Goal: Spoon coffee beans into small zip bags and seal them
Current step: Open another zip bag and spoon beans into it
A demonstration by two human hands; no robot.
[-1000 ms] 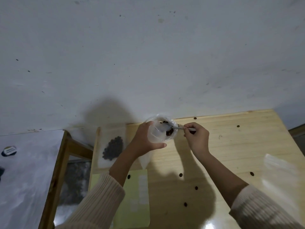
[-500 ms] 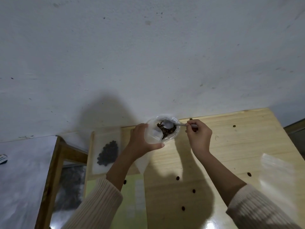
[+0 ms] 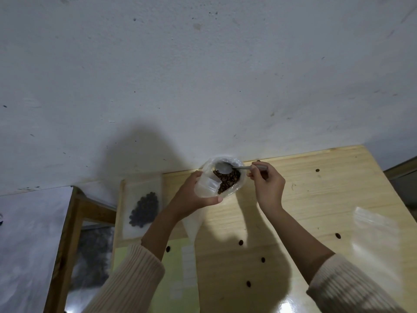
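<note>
My left hand (image 3: 193, 195) grips a clear plastic bag (image 3: 208, 184) of brown coffee beans (image 3: 227, 179), held open and tilted above the far edge of the wooden table (image 3: 316, 199). A small zip bag (image 3: 191, 224) hangs below the same hand. My right hand (image 3: 267, 184) pinches the handle of a metal spoon (image 3: 225, 167) whose bowl rests inside the bag mouth, over the beans. A filled zip bag (image 3: 144, 210) of dark beans lies flat at the table's left side.
An empty zip bag (image 3: 374, 229) lies at the right of the table. Several loose beans (image 3: 241, 242) are scattered on the wood. A green sheet (image 3: 176, 279) lies at the near left. A white wall stands right behind the table; a wooden frame (image 3: 65, 245) is to the left.
The spoon's bowl has come up from among the beans and now lies empty at the bag's mouth. The bag is tilted more toward me, showing its beans.
</note>
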